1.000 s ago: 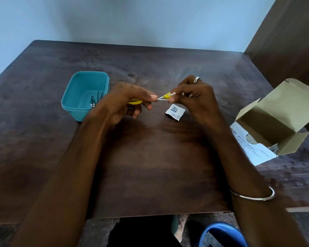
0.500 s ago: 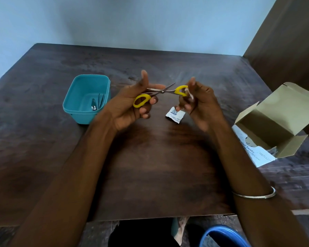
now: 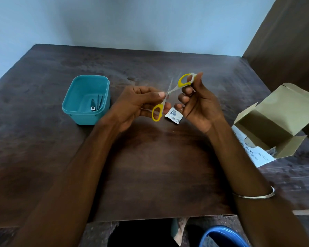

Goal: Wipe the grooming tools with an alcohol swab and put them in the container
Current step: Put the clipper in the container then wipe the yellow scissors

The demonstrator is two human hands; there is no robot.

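- Wiping now reaches the handles: the small yellow-handled scissors with thin metal blades (image 3: 169, 93) are held in the air above the dark wooden table (image 3: 150, 166), just right of the teal plastic container (image 3: 103, 97).
- Half a second ago the scissors lay roughly level between the hands; now they are spread wide and turned, one yellow loop up by the right hand, the other down by the left.
- Left hand (image 3: 137, 106) pinches the scissors near the pivot, thumb tip on the joint.
- Right hand (image 3: 198, 104) pinches the white alcohol swab (image 3: 193, 77) against the upper yellow loop, thumb raised.
- Judgement: the swab has moved from the blade region to a handle; this tool looks near finished, with the drop into the container still to come.
- Container already holds some slim metal tools; exact kinds unclear.
- Torn white swab wrapper (image 3: 173, 118) lies on the table, right of the container, below the hands.
- Open cardboard swab box (image 3: 282, 122) sits well right of the container.
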